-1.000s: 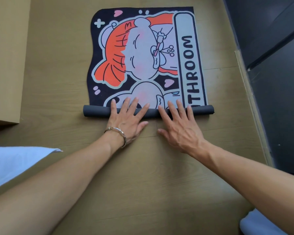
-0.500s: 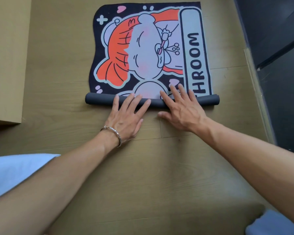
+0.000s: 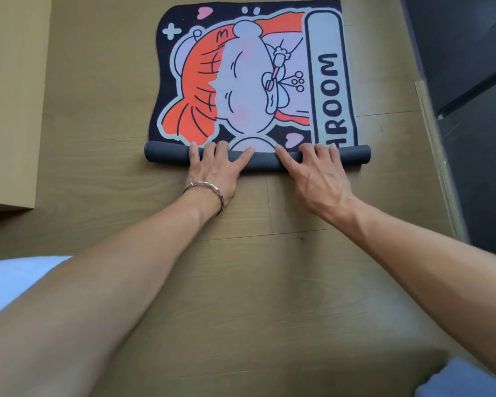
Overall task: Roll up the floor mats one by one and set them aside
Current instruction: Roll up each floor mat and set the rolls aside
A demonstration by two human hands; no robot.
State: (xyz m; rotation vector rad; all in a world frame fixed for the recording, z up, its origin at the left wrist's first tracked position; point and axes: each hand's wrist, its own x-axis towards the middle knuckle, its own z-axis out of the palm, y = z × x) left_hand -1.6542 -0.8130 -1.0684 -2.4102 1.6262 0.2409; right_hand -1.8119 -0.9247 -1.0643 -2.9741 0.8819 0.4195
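1. Sitting at far left was a tan box on the wooden floor; only outer faces showed, so contents could not be told.
2. Left hand, bracelet at the wrist, lay flat on the rolled part of the floor mat; fingers straight and spread, pressing down, curled round nothing.
3. Mat lay mid-floor, near edge wound into a slim grey tube, most of the printed face flat beyond it, not yet rolled. Tube ends stuck out past both hands.
4. Handling, as a judgement: looked light, soft and floppy, with a grippy rubbery backing; probably would spring loose if let go. Best hold: palms on top of the tube, either side of centre, pushed evenly so the ends did not cone.
5. Right hand pressed the same tube just right of centre, fingers extended, gripping nothing.
6. Dark panel stood at far right, apart from the mat.
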